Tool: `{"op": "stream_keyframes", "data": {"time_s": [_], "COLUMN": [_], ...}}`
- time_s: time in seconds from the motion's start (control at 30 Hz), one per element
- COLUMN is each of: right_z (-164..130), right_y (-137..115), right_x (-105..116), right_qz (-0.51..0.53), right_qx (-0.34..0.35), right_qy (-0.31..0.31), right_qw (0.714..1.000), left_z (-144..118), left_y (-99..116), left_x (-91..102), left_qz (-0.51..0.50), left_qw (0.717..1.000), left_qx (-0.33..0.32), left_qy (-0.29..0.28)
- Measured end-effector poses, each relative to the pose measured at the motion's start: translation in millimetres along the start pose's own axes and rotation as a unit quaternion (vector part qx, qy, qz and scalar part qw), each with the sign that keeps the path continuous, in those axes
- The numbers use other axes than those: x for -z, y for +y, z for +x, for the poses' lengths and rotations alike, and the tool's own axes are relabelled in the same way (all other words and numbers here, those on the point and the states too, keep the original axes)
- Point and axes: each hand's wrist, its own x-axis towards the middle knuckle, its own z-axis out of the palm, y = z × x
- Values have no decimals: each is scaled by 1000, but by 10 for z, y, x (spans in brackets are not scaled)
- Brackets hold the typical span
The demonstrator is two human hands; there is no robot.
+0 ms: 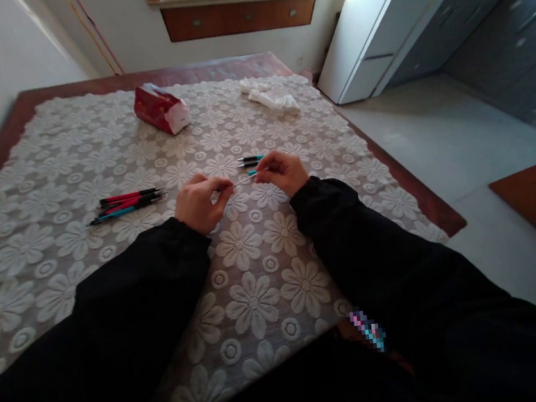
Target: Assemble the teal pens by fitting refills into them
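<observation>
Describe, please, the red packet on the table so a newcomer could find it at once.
Start at the lace tablecloth with its flower pattern and look to the far side, left of centre. There the red packet lies with its white end turned toward the right. Unlike the crumpled white cloth to its right and the pens nearer the left hand, it is boxy and red.

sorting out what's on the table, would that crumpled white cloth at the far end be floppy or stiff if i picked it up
The white cloth lies bunched in soft folds on the lace tablecloth, so it would likely droop and hang limp. It looks thin, so probably light. Pushed, it would more likely bunch and drag on the lace than slide.
</observation>
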Motion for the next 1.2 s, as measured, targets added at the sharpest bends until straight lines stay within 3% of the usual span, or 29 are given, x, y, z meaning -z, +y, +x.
{"op": "stream_keyframes", "data": {"time_s": [0.53,1.2], "right_z": [-40,-20], "right_y": [-28,67], "right_x": [-17,-66], "right_qz": [-28,-60], "right_qx": [12,38], "right_qy": [-38,-64], "right_qw": [999,995], "left_z": [12,-4], "left_y": [42,53], "left_x": [28,40], "left_qz": [27,23], "left_qw": [999,999], "left_qx": [22,-14], "left_qy": [-23,-31]}}
